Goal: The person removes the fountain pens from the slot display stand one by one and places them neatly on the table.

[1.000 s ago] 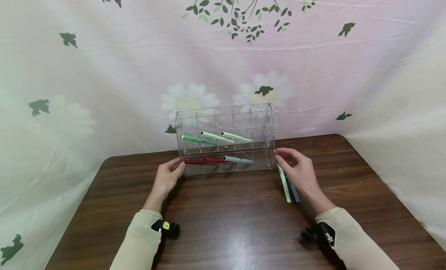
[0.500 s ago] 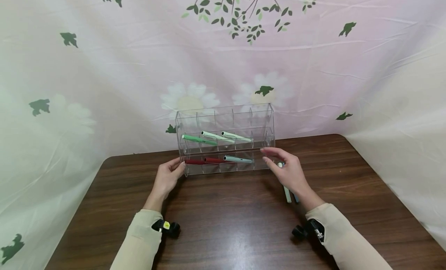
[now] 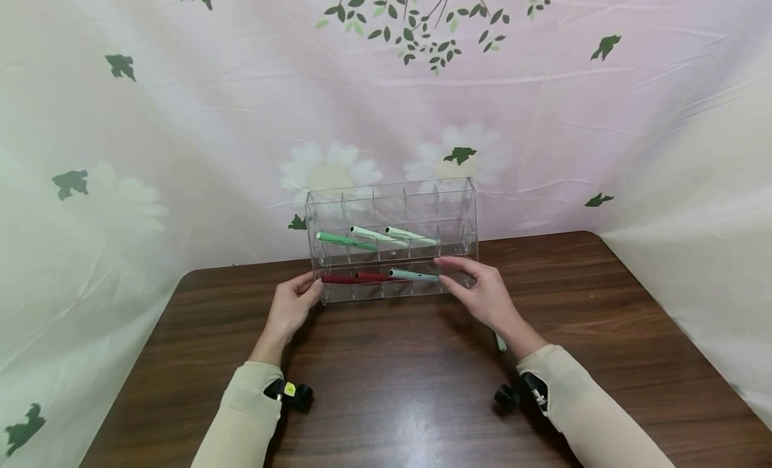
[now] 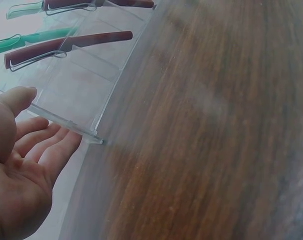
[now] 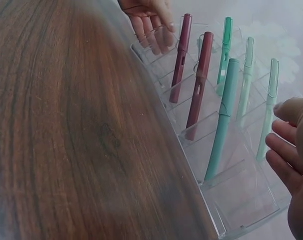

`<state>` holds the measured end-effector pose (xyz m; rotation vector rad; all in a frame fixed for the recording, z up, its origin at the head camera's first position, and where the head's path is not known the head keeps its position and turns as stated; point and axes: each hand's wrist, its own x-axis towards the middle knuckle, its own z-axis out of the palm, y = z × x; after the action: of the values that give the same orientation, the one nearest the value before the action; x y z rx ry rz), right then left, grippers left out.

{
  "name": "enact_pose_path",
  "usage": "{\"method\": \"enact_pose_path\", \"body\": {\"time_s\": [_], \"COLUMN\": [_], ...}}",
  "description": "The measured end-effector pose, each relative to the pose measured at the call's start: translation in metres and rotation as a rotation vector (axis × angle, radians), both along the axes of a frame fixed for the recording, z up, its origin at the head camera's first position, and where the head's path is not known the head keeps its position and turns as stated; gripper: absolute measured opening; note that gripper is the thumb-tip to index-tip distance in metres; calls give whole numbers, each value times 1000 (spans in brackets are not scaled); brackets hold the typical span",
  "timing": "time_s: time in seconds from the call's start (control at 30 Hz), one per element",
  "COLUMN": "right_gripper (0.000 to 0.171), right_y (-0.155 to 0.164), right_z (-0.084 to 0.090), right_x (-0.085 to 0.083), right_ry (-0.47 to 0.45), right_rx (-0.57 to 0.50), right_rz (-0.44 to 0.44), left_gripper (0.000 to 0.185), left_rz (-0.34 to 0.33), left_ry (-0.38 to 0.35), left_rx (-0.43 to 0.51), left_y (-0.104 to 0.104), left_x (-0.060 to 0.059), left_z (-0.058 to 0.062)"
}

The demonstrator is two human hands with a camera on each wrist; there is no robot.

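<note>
A clear tiered pen rack (image 3: 395, 293) stands on the table. My left hand (image 3: 292, 306) grips its left side panel, thumb on one face and fingers on the other (image 4: 29, 140). My right hand (image 3: 485, 295) is at the right of the lower tier, thumb and fingers apart, with no pen between them (image 5: 296, 145). Near its fingertips in the head view is a light blue pen (image 3: 413, 275). Left of that pen lean two dark red pens (image 3: 339, 279). On the tier above are a green pen (image 3: 346, 241) and two pale green pens (image 3: 411, 235).
Part of a pale green pen (image 3: 500, 342) lies on the table (image 3: 386, 387) under my right wrist. A printed cloth (image 3: 241, 119) hangs close behind the rack and along both sides. The table's rear edge runs just behind the rack.
My right hand has moved left from the rack's right side toward the light blue pen, covering the blue pen on the table. My left hand has kept its place on the rack.
</note>
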<state>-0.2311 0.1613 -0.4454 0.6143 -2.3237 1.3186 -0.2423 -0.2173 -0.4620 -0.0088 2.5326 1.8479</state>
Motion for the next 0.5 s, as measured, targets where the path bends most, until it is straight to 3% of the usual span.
{"method": "enact_pose_path", "body": {"time_s": [0.23,0.5], "right_gripper": [37,36], "right_y": [-7,-19], "right_z": [2,2], "right_x": [-2,-9], "right_ry": [-11,-27], "right_rx": [76,85], "right_rz": [-9,32], "left_gripper": [49,49], "left_rz": [-6,5], "left_ry": [0,-5], "left_rx": [14,24], "left_y": [1,2], "left_x": [1,2], "left_z": [1,1]}}
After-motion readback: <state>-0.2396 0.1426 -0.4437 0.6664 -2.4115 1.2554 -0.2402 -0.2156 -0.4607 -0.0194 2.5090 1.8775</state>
